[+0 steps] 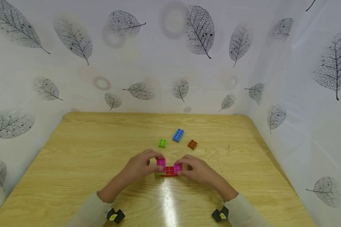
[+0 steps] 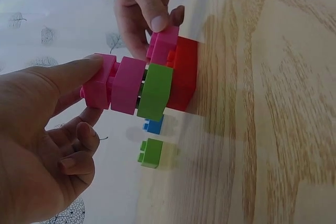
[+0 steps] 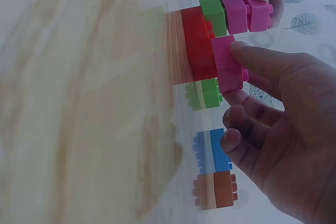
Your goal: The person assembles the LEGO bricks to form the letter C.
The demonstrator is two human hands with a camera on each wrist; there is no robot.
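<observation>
A long red brick [image 1: 169, 171] stands on the table with its studs up. At its left end rises a green brick [image 2: 156, 92], topped by a pink brick [image 2: 128, 85] and an uppermost pink brick [image 2: 100, 82]; slivers of stud show at the joints. My left hand [image 1: 140, 164] pinches the uppermost pink one between thumb and fingers, its other fingers curled beneath. With my right hand [image 1: 198, 169] I grip another pink brick [image 3: 228, 65] at the red brick's right end. Red studs show between the two ends.
Beyond the hands lie a small green brick [image 1: 162, 143], a long blue brick [image 1: 178, 135] and a small brown brick [image 1: 192, 144]. The wooden table [image 1: 102, 132] meets a leaf-patterned white cloth [image 1: 153, 63] at its back and sides.
</observation>
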